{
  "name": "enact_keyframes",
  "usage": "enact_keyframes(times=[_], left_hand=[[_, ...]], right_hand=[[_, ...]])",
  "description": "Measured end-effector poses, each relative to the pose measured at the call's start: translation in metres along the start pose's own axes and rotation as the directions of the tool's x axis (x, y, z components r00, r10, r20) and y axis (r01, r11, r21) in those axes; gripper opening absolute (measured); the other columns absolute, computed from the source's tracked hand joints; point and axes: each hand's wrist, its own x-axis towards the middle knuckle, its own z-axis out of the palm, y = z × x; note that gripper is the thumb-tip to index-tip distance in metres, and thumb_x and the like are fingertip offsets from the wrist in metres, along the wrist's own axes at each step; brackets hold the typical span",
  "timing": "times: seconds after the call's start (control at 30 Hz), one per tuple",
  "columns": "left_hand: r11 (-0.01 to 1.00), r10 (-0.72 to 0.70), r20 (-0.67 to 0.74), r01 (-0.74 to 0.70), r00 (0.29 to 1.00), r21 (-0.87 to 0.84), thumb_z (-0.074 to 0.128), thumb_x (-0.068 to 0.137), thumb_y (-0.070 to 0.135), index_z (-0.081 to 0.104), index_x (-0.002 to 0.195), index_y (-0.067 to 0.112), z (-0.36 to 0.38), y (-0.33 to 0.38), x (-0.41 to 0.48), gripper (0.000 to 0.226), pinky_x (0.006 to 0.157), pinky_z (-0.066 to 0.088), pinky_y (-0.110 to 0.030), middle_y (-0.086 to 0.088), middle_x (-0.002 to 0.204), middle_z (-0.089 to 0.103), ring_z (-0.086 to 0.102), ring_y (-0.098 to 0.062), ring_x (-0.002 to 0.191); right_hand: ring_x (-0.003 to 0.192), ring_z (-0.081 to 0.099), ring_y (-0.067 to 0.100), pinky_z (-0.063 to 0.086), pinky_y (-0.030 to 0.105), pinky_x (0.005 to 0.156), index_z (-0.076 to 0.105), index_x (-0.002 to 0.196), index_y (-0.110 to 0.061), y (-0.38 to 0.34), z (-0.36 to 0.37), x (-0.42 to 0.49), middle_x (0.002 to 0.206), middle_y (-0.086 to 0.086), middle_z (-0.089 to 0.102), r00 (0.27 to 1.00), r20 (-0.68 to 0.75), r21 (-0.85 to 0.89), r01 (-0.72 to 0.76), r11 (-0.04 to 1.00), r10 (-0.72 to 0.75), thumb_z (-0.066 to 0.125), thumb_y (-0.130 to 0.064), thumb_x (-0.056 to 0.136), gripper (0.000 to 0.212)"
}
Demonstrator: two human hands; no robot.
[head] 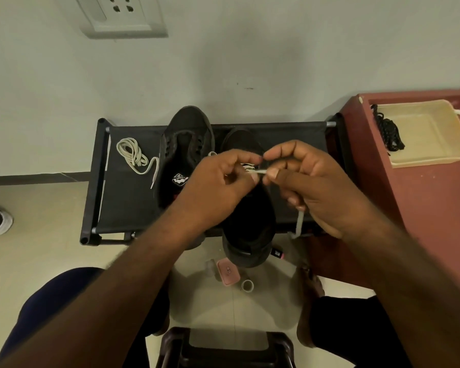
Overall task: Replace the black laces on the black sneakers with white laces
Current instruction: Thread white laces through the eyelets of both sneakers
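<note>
Hands meet at the tip of the white lace (260, 171) over the sneaker (247, 224)

Both hands are in the middle of the frame, just above one black sneaker. That sneaker sits on the black bench (128, 203) with its toe pointing to the top of the frame and its heel hanging over the near edge. The left hand (218, 189) is curled, and its thumb and first finger pinch the lace tip. The right hand (316, 187) pinches the same tip from the other side. The rest of the lace hangs down under its lower fingers.

The tip lies almost flat, running left to right between the two hands. The sneaker runs the other way, up and down the frame. A few white crossings show just above the tip, so the lacing looks partly done. The next hole is hidden under the fingers. I think it is right below the tip, so the tip must turn down toward the shoe. Both hands are about as close to it.

The other sneaker (186, 155) stands just to the left with no lace. A second white lace (133, 155) lies coiled on the left part of the bench. The black laces (388, 131) rest in a cream tray (436, 144) at the upper right.
</note>
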Motion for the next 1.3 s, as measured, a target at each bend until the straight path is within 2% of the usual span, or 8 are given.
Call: enact_keyframes(times=[0.13,0.3,0.43,0.53,0.63,0.77,1.03,1.3], left_hand=[[0.949,-0.236,-0.364,0.133,0.901,-0.287,0.058,0.096,0.010,0.065,0.104,0.019,-0.007,-0.006,0.009,0.014,0.046,0.039,-0.015,0.000,0.071,0.062,0.049,-0.002,0.050],[0.975,-0.219,-0.411,0.177,0.885,-0.137,0.055,0.094,0.008,0.060,0.106,0.025,-0.005,-0.012,0.011,0.021,0.051,0.046,-0.019,-0.016,0.083,0.064,0.053,-0.010,0.058],[0.935,0.115,-0.422,0.045,0.899,0.352,0.061,0.087,0.015,0.056,0.128,0.020,-0.006,-0.003,0.004,0.041,0.078,0.048,-0.014,0.008,0.111,0.057,0.057,-0.004,0.087],[0.844,0.360,-0.182,-0.236,0.915,0.482,0.059,0.087,0.022,0.054,0.136,0.013,0.001,0.002,0.001,0.051,0.104,0.042,-0.027,-0.002,0.133,0.056,0.052,-0.016,0.121],[0.899,0.264,-0.008,-0.243,0.965,0.365,0.058,0.097,0.019,0.054,0.139,0.014,0.008,0.002,-0.001,0.042,0.095,0.046,-0.015,-0.004,0.116,0.069,0.064,-0.007,0.103],[0.940,0.159,-0.098,-0.120,0.982,0.320,0.058,0.097,0.014,0.066,0.126,0.016,0.003,-0.001,0.003,0.030,0.073,0.051,-0.009,0.007,0.086,0.069,0.060,0.007,0.066],[0.957,-0.075,-0.222,0.133,0.972,0.258,0.060,0.095,0.018,0.067,0.094,0.019,0.004,-0.015,0.009,0.007,0.062,0.048,-0.008,0.009,0.079,0.066,0.064,-0.001,0.069],[0.935,-0.003,-0.215,0.079,0.977,0.346,0.065,0.088,0.023,0.070,0.089,0.020,0.023,-0.015,0.008,0.006,0.071,0.056,-0.031,0.009,0.076,0.065,0.063,-0.007,0.071]], right_hand=[[0.046,0.041,0.006,0.030,0.017,0.039,0.068,0.103,-0.011,0.008,-0.018,0.007,0.078,0.001,0.069,0.994,-0.102,-0.053,-0.051,0.997,0.045,0.059,-0.003,0.096,0.014],[0.051,0.045,0.007,0.033,0.017,0.041,0.068,0.107,-0.011,0.012,-0.048,0.015,0.089,0.002,0.074,0.952,-0.303,0.125,-0.015,0.992,0.052,0.050,0.000,0.099,0.023],[0.046,0.055,0.012,0.038,0.020,0.040,0.057,0.097,-0.014,0.014,-0.030,0.017,0.092,0.007,0.077,0.951,-0.309,0.081,0.026,0.996,0.000,0.058,-0.005,0.097,0.009],[0.050,0.060,0.014,0.042,0.021,0.045,0.065,0.088,-0.015,0.015,-0.004,0.016,0.079,0.006,0.075,0.978,-0.195,0.032,0.077,0.997,-0.069,0.069,-0.011,0.088,0.006],[0.057,0.059,0.014,0.045,0.022,0.051,0.076,0.085,-0.018,0.019,0.008,0.014,0.073,0.005,0.072,0.993,-0.084,0.072,0.093,0.993,-0.087,0.070,-0.020,0.084,0.007],[0.064,0.057,0.017,0.047,0.025,0.054,0.077,0.100,-0.019,0.023,0.012,0.013,0.081,0.005,0.071,0.998,-0.055,0.092,0.044,0.995,-0.039,0.060,-0.035,0.090,0.025],[0.079,0.063,-0.001,0.049,0.010,0.064,0.064,0.103,-0.027,0.031,0.002,0.015,0.089,-0.012,0.066,0.997,-0.080,-0.577,-0.058,0.815,0.014,0.080,-0.025,0.082,0.027],[0.084,0.073,0.014,0.058,0.029,0.078,0.074,0.100,-0.016,0.034,-0.003,0.017,0.088,0.000,0.077,0.990,-0.094,-0.366,-0.134,0.921,0.107,0.066,-0.007,0.092,0.014]])
